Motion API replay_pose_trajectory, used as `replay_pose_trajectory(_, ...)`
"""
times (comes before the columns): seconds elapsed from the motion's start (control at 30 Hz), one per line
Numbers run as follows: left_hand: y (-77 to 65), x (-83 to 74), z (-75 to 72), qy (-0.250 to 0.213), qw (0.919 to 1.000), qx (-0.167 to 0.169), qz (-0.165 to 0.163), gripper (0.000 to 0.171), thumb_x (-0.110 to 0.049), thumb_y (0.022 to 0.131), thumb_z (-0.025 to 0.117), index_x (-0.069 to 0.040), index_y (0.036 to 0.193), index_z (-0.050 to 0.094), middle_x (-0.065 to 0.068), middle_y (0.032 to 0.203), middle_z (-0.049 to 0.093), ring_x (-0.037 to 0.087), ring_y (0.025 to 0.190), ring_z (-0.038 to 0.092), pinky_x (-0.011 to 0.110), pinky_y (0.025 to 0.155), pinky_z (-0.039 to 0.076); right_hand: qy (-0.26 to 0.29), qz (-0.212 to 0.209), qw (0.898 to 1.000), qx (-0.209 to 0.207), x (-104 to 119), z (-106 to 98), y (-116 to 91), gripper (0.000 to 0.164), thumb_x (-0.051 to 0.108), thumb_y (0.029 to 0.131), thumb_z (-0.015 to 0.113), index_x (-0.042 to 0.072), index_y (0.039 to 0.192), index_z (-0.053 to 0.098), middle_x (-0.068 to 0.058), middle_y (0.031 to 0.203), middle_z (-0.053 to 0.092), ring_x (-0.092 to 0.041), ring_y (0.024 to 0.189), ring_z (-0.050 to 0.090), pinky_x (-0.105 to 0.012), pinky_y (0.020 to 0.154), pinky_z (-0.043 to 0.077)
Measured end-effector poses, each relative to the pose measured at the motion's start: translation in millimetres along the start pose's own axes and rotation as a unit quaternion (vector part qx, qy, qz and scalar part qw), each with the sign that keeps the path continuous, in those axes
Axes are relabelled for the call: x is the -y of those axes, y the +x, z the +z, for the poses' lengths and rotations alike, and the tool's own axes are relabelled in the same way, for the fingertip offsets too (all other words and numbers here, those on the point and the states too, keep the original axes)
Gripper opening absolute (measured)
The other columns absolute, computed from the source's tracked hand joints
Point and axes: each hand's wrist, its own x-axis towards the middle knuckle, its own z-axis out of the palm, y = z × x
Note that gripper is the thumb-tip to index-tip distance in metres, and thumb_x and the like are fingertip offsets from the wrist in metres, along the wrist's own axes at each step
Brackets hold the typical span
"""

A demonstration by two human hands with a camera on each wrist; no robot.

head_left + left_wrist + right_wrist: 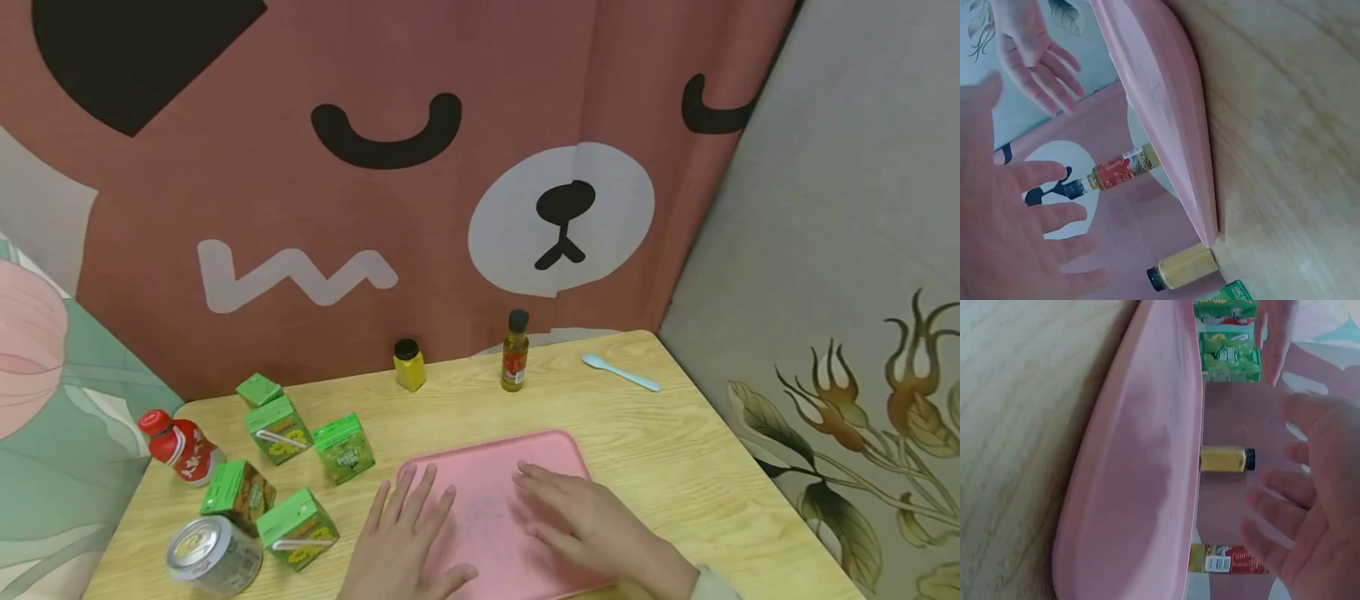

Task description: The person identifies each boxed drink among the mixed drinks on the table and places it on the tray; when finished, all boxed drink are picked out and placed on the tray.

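A pink tray (487, 508) lies on the wooden table. My left hand (405, 542) hovers over its left side with fingers spread, holding nothing. On the other side my right hand (592, 525) is above the tray, fingers extended and nothing held. Both wrist views show a gap between the palms and the tray (1129, 456). Left of the tray stand several green juice boxes (343, 447), a red-capped bottle (183, 448) and a silver can (213, 554).
Along the back of the table stand a yellow black-capped bottle (409, 367) and a sauce bottle (514, 354) with a red label. A light blue spoon (621, 372) lies at the back right. Printed curtains (420, 217) hang behind the table.
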Motion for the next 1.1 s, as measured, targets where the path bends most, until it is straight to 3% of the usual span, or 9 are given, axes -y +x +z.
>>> replay_pose_trajectory(0.1,-1.4,5.4,-8.0,-0.023,0.9992,-0.022,-0.026,0.068,-0.071,0.090,0.059,-0.022,0.138,0.065,0.010,0.150,0.050,0.037,0.140,0.040,0.063,0.109,0.031,0.097,0.034,0.995,-0.013,-8,-2,2,0.041,0.021,0.097,0.071,0.019,0.138,0.063,0.002,0.127,0.068,-0.012,0.108,0.066,-0.036,0.084,0.057)
replay_pose_trajectory(0.17,-3.8,11.5,-15.0,-0.034,0.9977,-0.039,-0.045,0.058,-0.062,0.089,0.068,-0.021,0.130,0.070,0.009,0.145,0.055,0.036,0.136,0.046,0.063,0.107,0.033,0.180,0.093,0.979,-0.013,-16,-2,2,0.034,0.015,0.097,0.071,0.017,0.131,0.067,0.000,0.113,0.072,-0.011,0.094,0.068,-0.032,0.076,0.058)
replay_pose_trajectory(0.3,-10.9,26.4,-30.8,-0.036,0.9936,-0.066,-0.084,0.047,-0.051,0.086,0.076,-0.020,0.121,0.075,0.010,0.138,0.059,0.036,0.127,0.053,0.063,0.105,0.036,0.346,0.221,0.912,-0.008,-38,-5,-4,0.030,0.015,0.100,0.068,0.000,0.126,0.066,-0.014,0.099,0.070,-0.023,0.079,0.067,-0.035,0.064,0.058)
replay_pose_trajectory(0.4,-17.7,39.4,-41.5,-0.026,0.9909,-0.080,-0.104,0.044,-0.048,0.085,0.077,-0.019,0.118,0.076,0.011,0.137,0.060,0.037,0.124,0.055,0.063,0.103,0.039,0.417,0.302,0.857,0.003,-55,-7,-15,0.036,0.017,0.101,0.066,-0.007,0.128,0.061,-0.018,0.094,0.068,-0.028,0.077,0.067,-0.037,0.062,0.058)
replay_pose_trajectory(0.57,-30.4,60.1,-54.5,-0.020,0.9845,-0.087,-0.151,0.049,-0.044,0.082,0.081,-0.016,0.121,0.074,0.013,0.134,0.060,0.039,0.120,0.055,0.062,0.095,0.044,0.461,0.367,0.808,0.007,-72,-8,-29,0.041,0.018,0.100,0.067,-0.010,0.129,0.056,-0.018,0.090,0.067,-0.025,0.074,0.066,-0.032,0.061,0.057)
replay_pose_trajectory(0.67,-36.5,68.7,-58.3,-0.020,0.9811,-0.063,-0.182,0.054,-0.044,0.083,0.082,-0.015,0.128,0.071,0.017,0.134,0.059,0.043,0.119,0.054,0.064,0.093,0.044,0.453,0.376,0.808,0.006,-76,-9,-34,0.041,0.017,0.100,0.068,-0.011,0.127,0.056,-0.017,0.086,0.066,-0.022,0.069,0.065,-0.031,0.058,0.057)
replay_pose_trajectory(0.83,-41.8,78.2,-60.7,-0.013,0.9806,0.005,-0.196,0.062,-0.034,0.082,0.085,-0.014,0.137,0.065,0.020,0.137,0.057,0.045,0.119,0.054,0.067,0.092,0.044,0.406,0.382,0.830,0.003,-75,-10,-36,0.034,0.015,0.096,0.071,-0.009,0.116,0.059,-0.013,0.079,0.064,-0.019,0.065,0.062,-0.031,0.055,0.056)
replay_pose_trajectory(0.93,-40.7,83.2,-60.7,-0.006,0.9826,0.016,-0.185,0.062,-0.016,0.078,0.088,-0.015,0.136,0.066,0.018,0.132,0.060,0.042,0.113,0.058,0.066,0.085,0.048,0.360,0.372,0.856,0.006,-74,-9,-36,0.028,0.013,0.094,0.073,-0.007,0.109,0.061,-0.010,0.072,0.062,-0.019,0.060,0.062,-0.031,0.052,0.056)
replay_pose_trajectory(1.1,-36.8,84.1,-56.3,-0.029,0.9867,-0.019,-0.159,0.061,-0.002,0.074,0.089,-0.018,0.129,0.071,0.012,0.123,0.065,0.037,0.102,0.063,0.059,0.071,0.052,0.279,0.339,0.898,0.023,-72,-7,-36,0.019,0.012,0.093,0.074,-0.002,0.102,0.065,-0.007,0.066,0.062,-0.020,0.051,0.062,-0.034,0.045,0.055)
